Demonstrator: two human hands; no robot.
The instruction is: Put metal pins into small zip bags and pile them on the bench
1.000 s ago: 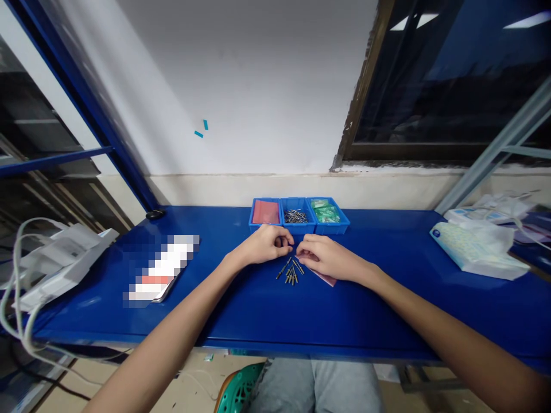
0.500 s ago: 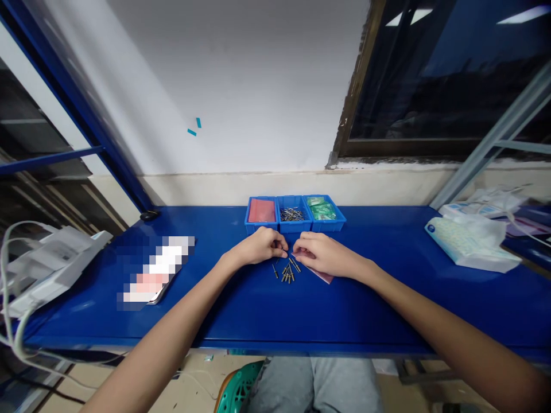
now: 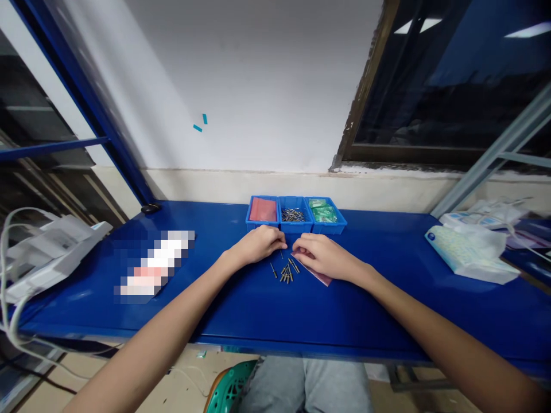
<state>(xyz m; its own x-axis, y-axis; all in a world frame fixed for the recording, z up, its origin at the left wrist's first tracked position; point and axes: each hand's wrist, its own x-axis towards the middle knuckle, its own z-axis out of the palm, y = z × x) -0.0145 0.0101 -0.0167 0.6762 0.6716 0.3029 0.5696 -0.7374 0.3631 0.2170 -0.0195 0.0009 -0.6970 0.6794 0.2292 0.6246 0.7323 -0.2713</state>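
Observation:
Both my hands rest on a blue table. My left hand is curled closed, its fingertips close to a small pile of several thin metal pins; what it pinches, if anything, is too small to make out. My right hand has its fingers pressed together on the corner of a flat pink bag that lies under it, right of the pins. One pin lies slightly apart on the left of the pile.
Three small blue bins stand at the back: one with pink sheets, one with metal pins, one with green packets. A blurred flat object and a white device lie left; plastic-wrapped packages lie right.
One pin has come to lie apart at the left of the pile. My hands have barely moved; the view has shifted slightly.

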